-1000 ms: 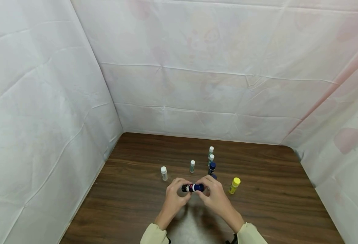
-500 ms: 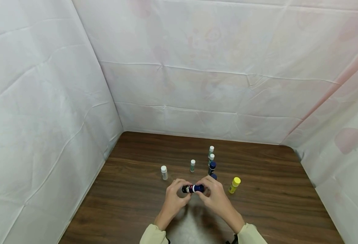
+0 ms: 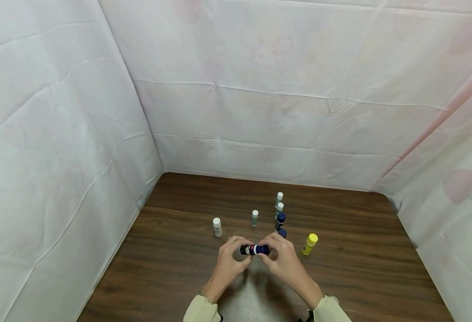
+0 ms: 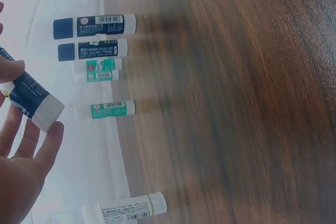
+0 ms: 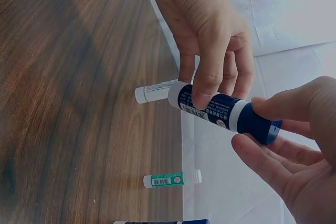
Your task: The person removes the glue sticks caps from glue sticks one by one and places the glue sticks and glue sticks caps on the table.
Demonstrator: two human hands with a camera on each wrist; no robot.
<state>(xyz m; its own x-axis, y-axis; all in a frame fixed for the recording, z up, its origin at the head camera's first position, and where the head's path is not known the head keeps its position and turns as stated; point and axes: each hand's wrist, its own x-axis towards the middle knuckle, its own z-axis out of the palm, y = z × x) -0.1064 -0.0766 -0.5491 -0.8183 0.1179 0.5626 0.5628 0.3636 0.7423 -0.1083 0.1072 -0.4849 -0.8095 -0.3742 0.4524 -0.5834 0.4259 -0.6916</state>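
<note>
A dark blue glue stick [image 3: 253, 249] lies level between both hands, above the near part of the table. My left hand [image 3: 229, 259] grips its body end between thumb and fingers. At the other end, my right hand [image 3: 282, 257] pinches the blue cap [image 5: 257, 124], which sits on the stick in the right wrist view. Just beyond the right hand, another blue glue stick [image 3: 282, 233] is partly hidden, with a second blue glue stick [image 3: 280, 221] behind it. A white glue stick [image 3: 217, 227] stands beyond the left hand.
Two small white-capped green glue sticks [image 3: 279, 209] stand in line behind the blue ones. Another small green glue stick [image 3: 254, 218] is left of them. To the right stands a yellow glue stick [image 3: 310, 244]. White cloth walls [image 3: 236, 116] enclose the wooden table [image 3: 171, 268].
</note>
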